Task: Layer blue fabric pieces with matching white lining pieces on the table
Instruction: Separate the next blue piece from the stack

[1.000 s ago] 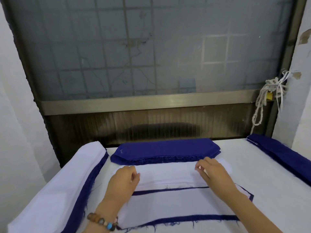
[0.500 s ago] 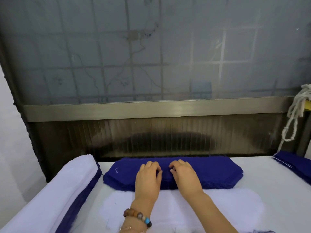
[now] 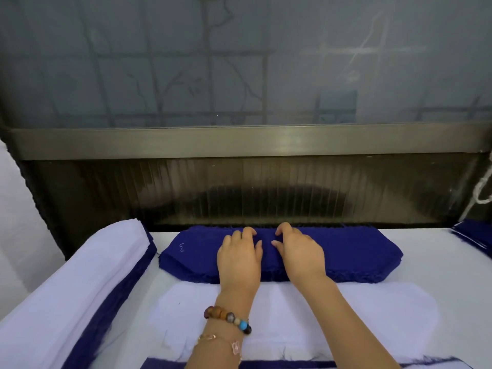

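Observation:
A thick stack of dark blue fabric pieces (image 3: 354,253) lies at the far side of the table, a small chalk mark near its left end. Both my hands lie side by side on top of its middle. My left hand (image 3: 239,255), with a bead bracelet on the wrist, and my right hand (image 3: 299,250) have bent fingers whose tips touch the top blue piece. No fabric looks lifted. Nearer to me a white lining piece (image 3: 372,312) lies flat over blue-edged layers (image 3: 279,364).
A tall pile of white pieces over blue ones (image 3: 80,288) runs along the table's left edge. More blue fabric (image 3: 476,235) lies at the far right. A dark ribbed panel and frosted window (image 3: 239,195) stand right behind the stack. A white cord (image 3: 483,193) hangs at right.
My hands left the white lining piece and moved forward onto the middle of the blue stack. The view moved closer, and my fingers have bent more on the top piece.

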A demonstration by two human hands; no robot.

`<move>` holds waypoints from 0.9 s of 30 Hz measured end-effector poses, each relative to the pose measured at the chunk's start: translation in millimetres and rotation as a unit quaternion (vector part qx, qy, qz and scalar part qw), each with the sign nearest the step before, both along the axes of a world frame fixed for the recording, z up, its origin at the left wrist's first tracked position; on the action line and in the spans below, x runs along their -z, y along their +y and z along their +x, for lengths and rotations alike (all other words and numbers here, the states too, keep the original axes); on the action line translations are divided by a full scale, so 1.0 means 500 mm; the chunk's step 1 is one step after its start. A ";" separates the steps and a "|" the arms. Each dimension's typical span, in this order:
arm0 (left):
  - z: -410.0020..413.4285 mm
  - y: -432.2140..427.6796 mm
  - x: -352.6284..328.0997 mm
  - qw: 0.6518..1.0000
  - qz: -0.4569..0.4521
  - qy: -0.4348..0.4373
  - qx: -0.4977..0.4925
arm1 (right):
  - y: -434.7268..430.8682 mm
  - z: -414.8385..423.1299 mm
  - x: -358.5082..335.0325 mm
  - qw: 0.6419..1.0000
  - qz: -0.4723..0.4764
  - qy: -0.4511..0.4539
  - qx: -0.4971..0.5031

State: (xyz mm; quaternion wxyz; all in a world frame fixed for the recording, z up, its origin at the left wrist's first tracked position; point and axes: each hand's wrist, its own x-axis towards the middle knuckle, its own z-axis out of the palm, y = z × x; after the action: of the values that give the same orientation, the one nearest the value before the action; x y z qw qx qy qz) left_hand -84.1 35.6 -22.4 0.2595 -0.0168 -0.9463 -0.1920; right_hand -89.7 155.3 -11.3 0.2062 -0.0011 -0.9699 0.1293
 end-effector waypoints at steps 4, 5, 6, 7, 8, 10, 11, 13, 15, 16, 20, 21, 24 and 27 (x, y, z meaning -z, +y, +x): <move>0.002 -0.001 -0.002 1.000 -0.004 -0.002 0.004 | 0.000 0.004 -0.001 1.000 0.007 0.007 -0.006; 0.002 -0.001 -0.003 1.000 -0.011 -0.004 0.006 | 0.000 0.004 -0.001 1.000 0.006 0.007 -0.007; 0.002 -0.002 -0.004 1.000 -0.018 -0.007 0.009 | -0.001 0.003 -0.002 1.000 0.005 0.006 -0.007; 0.003 -0.003 -0.005 1.000 -0.025 -0.011 0.010 | -0.001 0.003 -0.002 1.000 0.002 0.005 -0.008; 0.003 -0.004 -0.006 0.999 -0.033 -0.013 0.010 | -0.001 0.002 -0.003 1.000 0.000 0.004 -0.010; 0.002 -0.008 -0.009 0.999 -0.052 -0.010 0.008 | 0.000 0.002 -0.002 1.000 0.000 0.007 -0.016; 0.002 -0.010 -0.011 0.998 -0.061 -0.004 0.009 | 0.001 0.002 -0.002 1.000 0.003 0.010 -0.023; 0.000 -0.014 -0.014 0.997 -0.075 0.009 0.025 | 0.004 0.003 -0.001 0.999 0.007 0.015 -0.041; -0.002 -0.018 -0.014 0.996 -0.073 0.001 0.051 | 0.009 0.002 0.002 0.998 0.011 0.022 -0.061; -0.002 -0.019 -0.014 0.996 -0.068 -0.005 0.060 | 0.011 0.002 0.004 0.997 0.014 0.030 -0.068; 0.002 -0.022 -0.017 0.996 -0.044 -0.012 0.082 | 0.019 0.001 0.009 0.994 0.010 0.056 -0.089; 0.003 -0.021 -0.019 0.996 -0.040 -0.012 0.081 | 0.019 0.002 0.010 0.994 0.002 0.054 -0.094; 0.004 -0.018 -0.022 0.996 -0.020 -0.015 0.081 | 0.020 0.002 0.012 0.993 -0.020 0.054 -0.099; 0.005 -0.016 -0.024 0.997 -0.010 -0.023 0.078 | 0.020 0.002 0.013 0.992 -0.048 0.060 -0.099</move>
State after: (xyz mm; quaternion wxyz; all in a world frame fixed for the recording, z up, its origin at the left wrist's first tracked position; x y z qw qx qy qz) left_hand -81.4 27.6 -10.5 0.2217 -0.0890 -0.9496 -0.2029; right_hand -88.6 165.5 -17.7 0.2502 0.0933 -0.9437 0.1954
